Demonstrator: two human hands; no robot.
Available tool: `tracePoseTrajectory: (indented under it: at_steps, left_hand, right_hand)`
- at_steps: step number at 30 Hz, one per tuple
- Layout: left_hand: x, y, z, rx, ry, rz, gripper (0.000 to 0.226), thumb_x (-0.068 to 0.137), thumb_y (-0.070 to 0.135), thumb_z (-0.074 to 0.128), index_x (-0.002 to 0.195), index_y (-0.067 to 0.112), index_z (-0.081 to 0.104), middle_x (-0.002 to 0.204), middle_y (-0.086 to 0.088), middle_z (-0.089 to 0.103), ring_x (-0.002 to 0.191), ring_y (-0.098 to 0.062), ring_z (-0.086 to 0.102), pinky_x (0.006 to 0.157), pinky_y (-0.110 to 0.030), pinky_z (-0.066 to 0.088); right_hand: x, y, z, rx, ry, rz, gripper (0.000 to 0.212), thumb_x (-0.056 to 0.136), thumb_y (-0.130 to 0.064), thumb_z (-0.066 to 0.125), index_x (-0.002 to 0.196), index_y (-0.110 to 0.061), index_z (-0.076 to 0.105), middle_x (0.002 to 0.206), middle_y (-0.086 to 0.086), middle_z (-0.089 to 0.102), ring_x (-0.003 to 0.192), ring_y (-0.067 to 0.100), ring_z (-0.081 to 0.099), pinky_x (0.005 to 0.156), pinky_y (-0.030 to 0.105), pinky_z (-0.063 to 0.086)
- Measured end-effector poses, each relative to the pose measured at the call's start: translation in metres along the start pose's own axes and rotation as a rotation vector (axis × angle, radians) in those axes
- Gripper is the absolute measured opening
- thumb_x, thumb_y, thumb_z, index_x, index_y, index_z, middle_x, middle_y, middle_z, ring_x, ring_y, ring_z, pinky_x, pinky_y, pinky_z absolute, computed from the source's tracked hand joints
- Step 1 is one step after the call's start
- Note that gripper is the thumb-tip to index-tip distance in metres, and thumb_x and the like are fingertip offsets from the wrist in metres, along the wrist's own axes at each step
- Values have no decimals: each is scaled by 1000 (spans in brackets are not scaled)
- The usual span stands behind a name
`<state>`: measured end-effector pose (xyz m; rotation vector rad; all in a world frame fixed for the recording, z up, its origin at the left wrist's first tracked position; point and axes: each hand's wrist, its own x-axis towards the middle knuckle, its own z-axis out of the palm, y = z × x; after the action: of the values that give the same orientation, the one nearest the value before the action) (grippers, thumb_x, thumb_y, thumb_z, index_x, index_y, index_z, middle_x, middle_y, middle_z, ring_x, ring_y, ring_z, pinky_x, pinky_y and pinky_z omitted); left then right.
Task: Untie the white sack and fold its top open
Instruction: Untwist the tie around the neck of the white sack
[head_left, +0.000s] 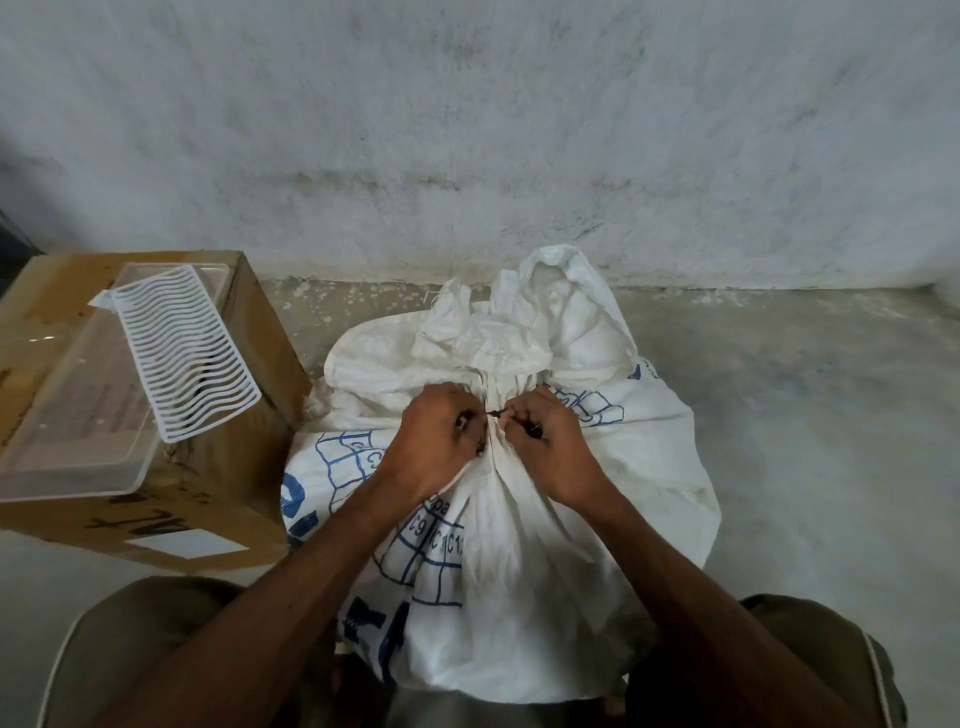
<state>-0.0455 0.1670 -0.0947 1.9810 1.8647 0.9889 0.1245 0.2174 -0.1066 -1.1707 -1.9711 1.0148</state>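
you have one white sack (519, 545) in front of you, one cardboard box (249, 332) beside it, one clear plastic tray (72, 415) and one white slotted rack (182, 358) on the box, and two hands: left hand (434, 441), right hand (553, 449).

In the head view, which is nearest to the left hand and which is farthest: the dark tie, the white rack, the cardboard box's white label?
From the left hand:
1. Dark tie, at the sack's neck, touching the fingers.
2. White rack, to the left, on the clear tray.
3. White label, lower left on the box's side; the gap between it and the rack is modest.
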Motion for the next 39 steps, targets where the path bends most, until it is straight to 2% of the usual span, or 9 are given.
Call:
tracePoseTrajectory:
  at_steps: [6,10,14,19,21,27,30,35,39]
  left_hand:
    - [4,10,0,-456,80,-497,16,82,4,73,74,18,78,75,8,75,74,-5,69,74,-14,49]
    - [-2,5,-1,61,23,-50,6,88,12,67,92,11,71,86,-2,67,86,-18,61,74,-25,45]
    - [-3,0,-1,171,-33,123,17,92,14,55,94,6,70,85,-9,65,82,-26,60,72,-36,49]
    - [6,9,1,-334,101,-353,15,83,1,69,77,13,77,73,5,74,67,-1,67,66,-13,48]
    - [8,10,1,-500,122,-503,16,81,-1,72,75,13,77,73,4,75,68,-2,69,68,-18,50]
    - [-3,7,-5,184,72,124,21,86,12,57,100,8,72,88,-10,68,82,-26,62,71,-34,53]
    - [-1,8,-6,74,49,30,17,83,10,59,90,11,74,80,-3,71,75,-21,66,68,-34,54]
    - [8,11,1,-459,137,-462,13,77,-2,76,80,12,78,72,4,76,67,-5,72,67,-25,57]
    - [3,4,-7,11,103,9,20,82,2,74,99,12,75,92,-4,71,86,-17,67,78,-30,56]
  right_hand:
    - [-2,-3,0,25,20,-14,17,86,2,69,82,-15,65,86,3,53,74,1,50,72,9,40]
    - [0,0,1,52,27,28,4,89,-4,68,88,-7,68,90,8,57,77,12,57,73,20,47]
    - [0,1,1,52,14,24,4,90,-3,67,91,-6,69,93,7,59,79,15,61,73,18,49]
    - [1,-2,-1,19,6,-8,8,87,-1,70,87,-8,68,87,4,55,73,4,53,71,10,41]
    - [1,-2,-1,28,9,-6,13,86,0,70,84,-12,67,84,1,53,71,2,50,69,10,39]
    - [1,-1,-1,64,20,14,3,90,-6,68,88,-8,68,90,10,57,75,15,56,72,23,47]
    - [0,-3,-2,65,13,8,1,90,-5,68,89,-5,68,90,12,57,76,18,57,72,22,47]
    - [1,-2,-1,47,5,-4,2,89,-4,69,89,-6,68,89,8,56,73,6,52,71,14,43]
    - [3,-2,-2,74,5,16,2,91,-6,68,88,-7,67,89,10,56,73,15,55,71,20,46]
